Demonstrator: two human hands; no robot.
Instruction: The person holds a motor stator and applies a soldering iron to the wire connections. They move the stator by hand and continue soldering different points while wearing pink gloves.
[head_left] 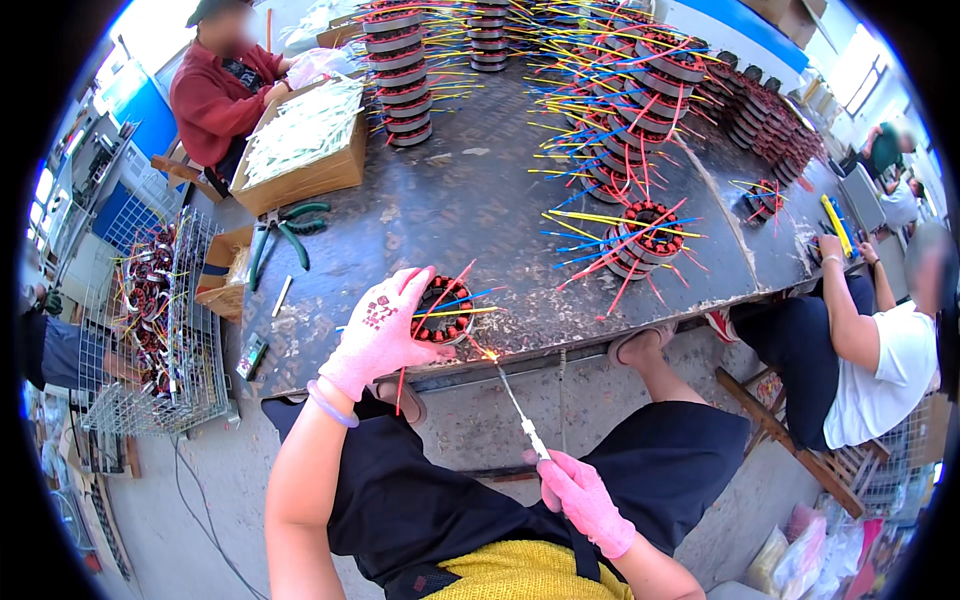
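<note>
My left hand (385, 330), in a pink glove, grips a motor stator (440, 318) at the table's front edge. The stator is a ring with red windings, and red, blue and yellow lead wires stick out of it. Gloved in pink too, my right hand (585, 497) is closed round the handle of a thin torch (520, 412) over my lap. A small orange glow shows at the torch's tip, close beside a red lead on the stator's right. Whether the tip touches that wire I cannot tell.
Stacked stators (640, 240) with loose wires stand across the table. Green-handled pliers (290, 232) lie left, near a carton of white strips (305, 135). A wire basket (155, 330) holds more wound parts. Co-workers sit far left (215, 95) and right (875, 355).
</note>
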